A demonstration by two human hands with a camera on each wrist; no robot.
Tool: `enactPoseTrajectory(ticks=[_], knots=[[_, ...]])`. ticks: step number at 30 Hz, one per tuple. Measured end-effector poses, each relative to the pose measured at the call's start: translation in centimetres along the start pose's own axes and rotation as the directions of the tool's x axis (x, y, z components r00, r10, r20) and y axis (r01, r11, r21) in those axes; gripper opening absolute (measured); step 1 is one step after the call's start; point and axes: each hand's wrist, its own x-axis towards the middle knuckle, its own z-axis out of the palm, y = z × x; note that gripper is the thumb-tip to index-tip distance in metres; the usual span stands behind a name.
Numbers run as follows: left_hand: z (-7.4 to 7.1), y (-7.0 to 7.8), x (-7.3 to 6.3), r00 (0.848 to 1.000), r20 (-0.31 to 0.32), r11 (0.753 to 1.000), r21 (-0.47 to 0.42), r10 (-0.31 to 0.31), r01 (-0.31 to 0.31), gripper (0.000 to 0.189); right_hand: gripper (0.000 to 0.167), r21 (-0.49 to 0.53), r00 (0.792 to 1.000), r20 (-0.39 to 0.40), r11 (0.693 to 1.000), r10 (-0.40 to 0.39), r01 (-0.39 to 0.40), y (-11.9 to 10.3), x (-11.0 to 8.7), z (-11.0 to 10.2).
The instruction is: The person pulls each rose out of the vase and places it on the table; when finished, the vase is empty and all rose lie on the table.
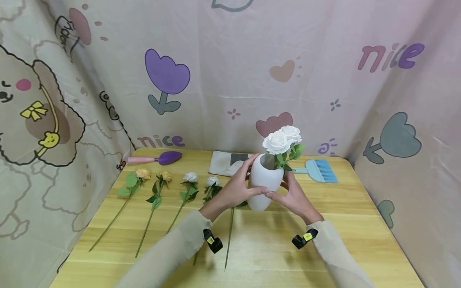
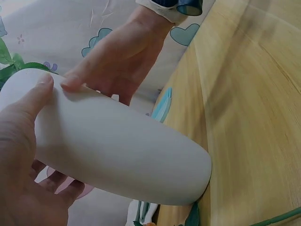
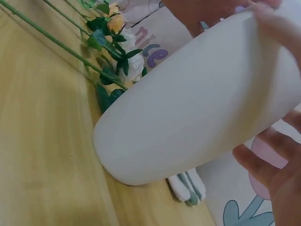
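Observation:
Both hands hold a smooth white vase (image 1: 265,186), tilted slightly. My left hand (image 1: 235,188) grips its left side, thumb across the front; my right hand (image 1: 297,198) grips the right side, thumb near the other one. Two white roses (image 1: 282,140) with green leaves stick out of the mouth, leaning right. In the left wrist view the vase (image 2: 127,141) lies between the left hand (image 2: 23,146) and the right hand (image 2: 124,59), its base right at the tabletop. The right wrist view shows the vase (image 3: 188,108) with the right hand's fingers (image 3: 263,165) along its side.
Several stemmed roses lie on the wooden table (image 1: 342,232) to the left, including an orange-yellow rose (image 1: 143,174) and a white rose (image 1: 190,177). Behind are a purple trowel with a pink handle (image 1: 169,157), a folded cloth (image 1: 221,163) and a light blue brush (image 1: 322,171). Printed curtains (image 1: 223,72) enclose the table.

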Motion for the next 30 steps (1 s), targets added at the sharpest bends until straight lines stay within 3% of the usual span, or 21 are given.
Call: enactPoseTrajectory(ticks=[4, 8, 11, 14, 18, 25, 30], knots=[[0.1, 0.1, 0.0, 1.000, -0.006, 1.000, -0.002, 0.011, -0.011, 0.106, 0.077, 0.042, 0.985, -0.096, 0.989, -0.140, 0.144, -0.6, 0.1, -0.5], [0.1, 0.2, 0.1, 1.000, -0.007, 1.000, -0.001, 0.016, -0.016, 0.105, 0.047, 0.097, 0.930, -0.239, 0.946, -0.279, 0.309, -1.4, 0.5, -0.9], [0.1, 0.1, 0.2, 1.000, -0.004, 1.000, 0.001, 0.018, -0.018, 0.106, 0.033, 0.132, 0.890, -0.325, 0.917, -0.320, 0.377, -2.3, 0.9, -1.1], [0.1, 0.0, 0.2, 1.000, 0.002, 1.000, 0.000, 0.022, -0.022, 0.106, 0.028, 0.120, 0.874, -0.357, 0.911, -0.330, 0.394, -3.2, 1.3, -1.3], [0.0, 0.0, 0.2, 1.000, 0.001, 1.000, -0.008, 0.022, -0.022, 0.099, 0.029, 0.064, 0.884, -0.329, 0.926, -0.333, 0.373, -4.5, 2.2, -1.7], [0.0, 0.0, 0.2, 1.000, 0.004, 1.000, -0.015, 0.013, -0.013, 0.090, 0.022, 0.000, 0.931, -0.212, 0.953, -0.297, 0.304, -5.9, 3.6, -2.4], [-0.1, -0.3, 0.1, 1.000, 0.005, 1.000, -0.010, 0.014, -0.014, 0.095, 0.010, -0.033, 0.938, -0.184, 0.955, -0.294, 0.294, -6.7, 4.2, -2.6]])
